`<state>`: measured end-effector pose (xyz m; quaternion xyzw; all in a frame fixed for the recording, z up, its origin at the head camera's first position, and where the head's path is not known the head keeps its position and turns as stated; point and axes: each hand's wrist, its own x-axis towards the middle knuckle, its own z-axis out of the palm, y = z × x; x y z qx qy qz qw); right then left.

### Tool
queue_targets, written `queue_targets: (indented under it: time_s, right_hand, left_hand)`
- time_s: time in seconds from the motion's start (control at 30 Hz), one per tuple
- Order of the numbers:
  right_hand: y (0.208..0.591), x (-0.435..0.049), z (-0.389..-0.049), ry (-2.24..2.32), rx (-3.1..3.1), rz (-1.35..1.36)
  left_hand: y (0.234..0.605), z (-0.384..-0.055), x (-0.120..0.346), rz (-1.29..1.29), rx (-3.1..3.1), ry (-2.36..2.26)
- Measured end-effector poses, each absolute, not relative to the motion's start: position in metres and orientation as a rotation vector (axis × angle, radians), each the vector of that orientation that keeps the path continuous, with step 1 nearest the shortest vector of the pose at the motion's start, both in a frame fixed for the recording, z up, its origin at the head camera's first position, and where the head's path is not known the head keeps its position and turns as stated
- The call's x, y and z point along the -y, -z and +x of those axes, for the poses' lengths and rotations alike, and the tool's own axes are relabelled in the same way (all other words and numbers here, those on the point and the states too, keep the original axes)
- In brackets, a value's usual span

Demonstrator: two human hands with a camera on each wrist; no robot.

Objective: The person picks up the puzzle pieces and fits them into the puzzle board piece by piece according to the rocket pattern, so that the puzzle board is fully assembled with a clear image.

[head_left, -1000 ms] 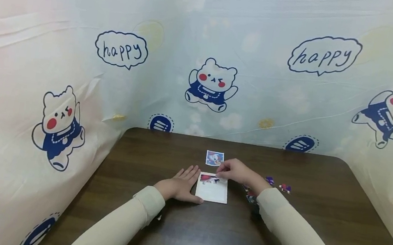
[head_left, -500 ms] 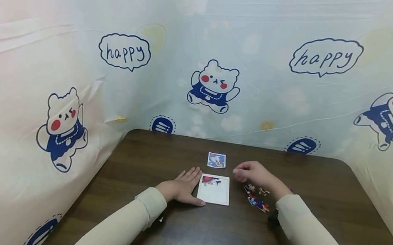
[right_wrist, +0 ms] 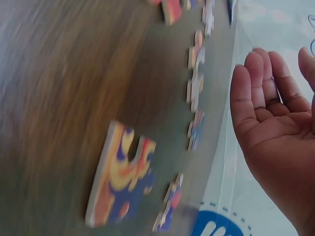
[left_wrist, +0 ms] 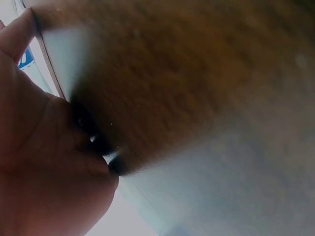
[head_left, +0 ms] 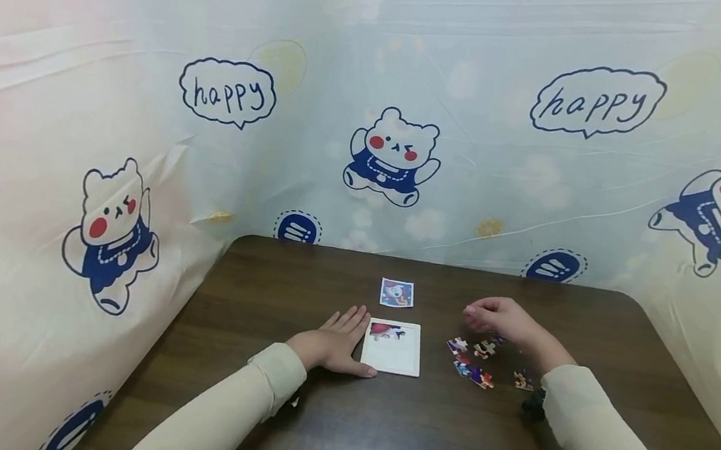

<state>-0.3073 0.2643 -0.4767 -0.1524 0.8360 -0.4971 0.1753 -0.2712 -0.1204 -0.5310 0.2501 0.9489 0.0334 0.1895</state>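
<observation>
Puzzle tray [head_left: 391, 359] part-filled at far edge, loose pieces [head_left: 481, 378] unplaced; left grip [head_left: 336, 343] flat, right grip [head_left: 505, 320] loosely curled, empty.

White board [head_left: 391, 357], multicoloured jigsaw pieces [head_left: 474, 374], bluish card [head_left: 396, 293], brown wood-grained table [head_left: 413, 445], cream sleeves [head_left: 612, 441], pale bear-print backdrop [head_left: 476, 179]

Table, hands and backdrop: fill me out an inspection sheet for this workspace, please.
Surface: dark wood-grain table, glossy near the front.
Job's things: white puzzle board, partly filled along its far edge; loose puzzle pieces to its right; picture card beyond it.
Clutter: nothing seen.
Hands: left hand palm-down at the board's left edge; right hand raised by the loose pieces, loosely curled, nothing visible in it.
Cables: nothing seen.
Surroundings: pale curtain with bear prints.
</observation>
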Motion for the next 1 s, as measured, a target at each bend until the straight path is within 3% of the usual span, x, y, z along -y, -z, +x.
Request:
queue_targets:
  time_s: [0.43,1.0]
  right_hand:
    - [0.467,-0.3,-0.309,1.343,-2.446,-0.321]
    - [0.478,-0.3,-0.316,0.823,-2.703,-0.548]
  left_hand:
    - [0.531,-0.271,0.12,0.685,-2.667,-0.098]
    - [0.522,-0.266,0.119,0.68,-2.665,-0.112]
